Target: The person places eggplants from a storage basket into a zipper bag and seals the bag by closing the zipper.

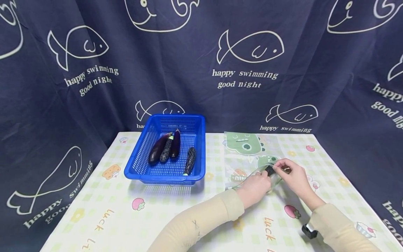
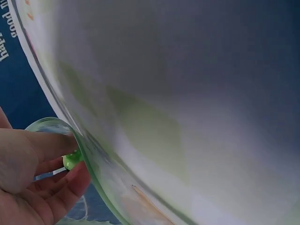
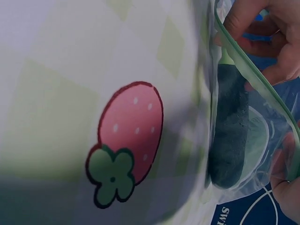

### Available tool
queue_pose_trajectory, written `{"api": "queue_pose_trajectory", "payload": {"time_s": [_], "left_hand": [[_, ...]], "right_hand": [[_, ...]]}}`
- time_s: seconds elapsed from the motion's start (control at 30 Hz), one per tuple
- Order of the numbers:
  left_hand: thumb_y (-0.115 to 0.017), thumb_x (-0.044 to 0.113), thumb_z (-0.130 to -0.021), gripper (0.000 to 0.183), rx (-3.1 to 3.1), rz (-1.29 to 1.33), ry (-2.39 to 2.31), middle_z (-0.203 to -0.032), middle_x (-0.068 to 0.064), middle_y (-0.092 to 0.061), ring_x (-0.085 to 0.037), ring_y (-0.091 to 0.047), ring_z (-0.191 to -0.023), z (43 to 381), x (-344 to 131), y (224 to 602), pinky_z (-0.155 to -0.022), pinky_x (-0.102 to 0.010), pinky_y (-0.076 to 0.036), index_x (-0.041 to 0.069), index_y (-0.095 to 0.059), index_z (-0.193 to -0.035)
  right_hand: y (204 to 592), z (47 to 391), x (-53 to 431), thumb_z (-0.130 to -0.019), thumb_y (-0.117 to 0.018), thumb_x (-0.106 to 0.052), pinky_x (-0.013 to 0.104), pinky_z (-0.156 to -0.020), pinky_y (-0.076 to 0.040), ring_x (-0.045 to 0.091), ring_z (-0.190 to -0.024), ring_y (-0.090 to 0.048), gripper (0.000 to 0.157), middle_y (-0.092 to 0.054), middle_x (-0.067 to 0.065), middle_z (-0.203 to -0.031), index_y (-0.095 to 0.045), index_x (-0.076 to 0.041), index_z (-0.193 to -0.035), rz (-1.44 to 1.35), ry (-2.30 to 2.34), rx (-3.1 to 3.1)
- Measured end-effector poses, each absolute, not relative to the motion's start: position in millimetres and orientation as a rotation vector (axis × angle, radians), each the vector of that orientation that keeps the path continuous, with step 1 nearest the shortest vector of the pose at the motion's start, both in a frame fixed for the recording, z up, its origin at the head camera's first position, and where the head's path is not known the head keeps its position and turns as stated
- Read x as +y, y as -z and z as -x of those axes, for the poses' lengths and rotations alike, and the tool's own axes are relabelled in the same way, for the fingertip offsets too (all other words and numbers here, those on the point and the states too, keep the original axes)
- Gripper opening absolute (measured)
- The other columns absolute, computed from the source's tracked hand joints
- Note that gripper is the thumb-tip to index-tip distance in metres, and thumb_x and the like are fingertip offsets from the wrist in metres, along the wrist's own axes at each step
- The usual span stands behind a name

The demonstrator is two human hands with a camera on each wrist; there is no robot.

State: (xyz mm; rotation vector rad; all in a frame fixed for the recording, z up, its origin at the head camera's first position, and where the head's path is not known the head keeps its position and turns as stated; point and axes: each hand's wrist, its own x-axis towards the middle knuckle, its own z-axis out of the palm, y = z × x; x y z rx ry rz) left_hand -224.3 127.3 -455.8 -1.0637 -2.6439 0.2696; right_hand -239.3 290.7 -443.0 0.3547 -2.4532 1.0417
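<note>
Both the left hand (image 1: 255,188) and the right hand (image 1: 294,176) are at the mouth of a clear bag (image 1: 244,143). The left hand's thumb and fingers close round the light green end of a dark vegetable (image 3: 229,126); the right hand pinches the bag's green rim (image 3: 257,74). The vegetable appears to lie within the bag, its light green end at the rim. In the right wrist view its long axis runs nearly upright, light green end at the top, rounded dark end below; in the head view only a short dark stretch shows between the hands.

The bag lies flat beyond them, printed with green dinosaurs. To its left stands a blue basket (image 1: 167,177) holding two glossy eggplants (image 1: 158,150) and two mottled dark pieces (image 1: 190,160) with light green tips, one tip at the far end, the other at the near end.

Beneath is a pale checked tablecloth (image 1: 170,217) with strawberries, cakes and flowers. Behind hangs a navy curtain (image 1: 176,63), patterned with white fish and "happy swimming good night".
</note>
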Motion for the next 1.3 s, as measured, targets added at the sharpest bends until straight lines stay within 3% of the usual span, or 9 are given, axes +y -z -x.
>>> {"api": "queue_pose_trajectory", "payload": {"time_s": [0.5, 0.87, 1.1, 1.3], "left_hand": [[-0.061, 0.021, -0.090, 0.022, -2.580, 1.174, -0.250, -0.098, 0.003, -0.053, -0.007, -0.050, -0.077, 209, 109, 446, -0.062, -0.016, -0.047, 0.019, -0.062, -0.112], [-0.061, 0.021, -0.090, 0.025, -2.622, 1.266, -0.207, -0.105, 0.001, -0.056, -0.008, -0.053, -0.085, 184, 77, 398, -0.066, -0.017, -0.048, 0.021, -0.060, -0.115], [-0.068, 0.019, -0.083, 0.028, -2.624, 1.260, -0.235, -0.100, 0.003, -0.055, -0.009, -0.049, -0.078, 186, 61, 371, -0.059, -0.019, -0.043, 0.019, -0.060, -0.110], [-0.065, 0.017, -0.086, 0.026, -2.670, 1.207, -0.066, -0.096, 0.003, -0.056, -0.011, -0.051, -0.079, 192, 46, 344, -0.062, -0.020, -0.044, 0.017, -0.062, -0.111]], "right_hand": [[435, 238, 291, -0.082, -0.072, -0.009, 0.009, -0.062, -0.043, -0.008, -0.071, -0.055, 0.006, -0.067, 0.003, -0.077, -0.067, -0.011, -0.084, -0.348, -0.988, -2.474], [431, 239, 292, -0.081, -0.073, -0.013, 0.009, -0.061, -0.045, -0.006, -0.068, -0.057, 0.005, -0.069, 0.004, -0.077, -0.068, -0.012, -0.083, -0.333, -0.968, -2.505], [431, 238, 295, -0.081, -0.073, -0.013, 0.009, -0.059, -0.045, -0.002, -0.064, -0.058, 0.006, -0.070, 0.004, -0.076, -0.067, -0.012, -0.082, -0.331, -0.962, -2.520], [430, 238, 295, -0.081, -0.073, -0.014, 0.009, -0.060, -0.045, -0.004, -0.065, -0.058, 0.006, -0.070, 0.004, -0.075, -0.067, -0.012, -0.082, -0.325, -0.951, -2.531]]}}
